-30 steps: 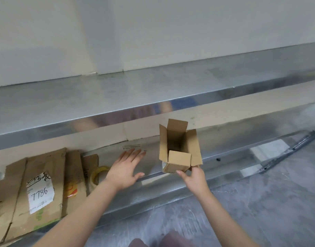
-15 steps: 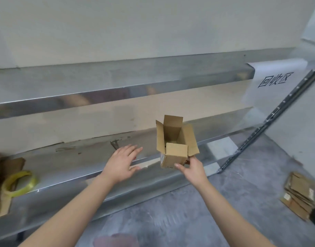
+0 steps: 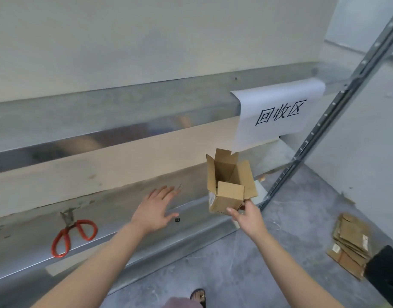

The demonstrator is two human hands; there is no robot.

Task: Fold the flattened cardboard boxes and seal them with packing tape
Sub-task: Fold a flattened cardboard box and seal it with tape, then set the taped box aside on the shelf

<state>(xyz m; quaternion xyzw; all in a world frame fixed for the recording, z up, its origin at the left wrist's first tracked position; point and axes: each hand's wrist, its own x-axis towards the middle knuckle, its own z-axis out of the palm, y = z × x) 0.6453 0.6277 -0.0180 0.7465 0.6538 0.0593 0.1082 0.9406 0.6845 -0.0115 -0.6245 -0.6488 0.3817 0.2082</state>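
Fingers point(image 3: 232, 213) of the right hand point(image 3: 250, 220) pinch the box point(image 3: 230, 195) from beneath, probably to keep its open flaps upward. Alongside them the left hand point(image 3: 152, 214) hovers, spread and empty.

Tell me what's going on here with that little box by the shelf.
A person holds a small cardboard box by its lower corner in the right hand, above the low metal shelf. The box's top flaps stand open. The left hand is spread open over the shelf and holds nothing. Red-handled scissors lie on the shelf to the left, and a pile of flattened cardboard lies on the floor to the right.
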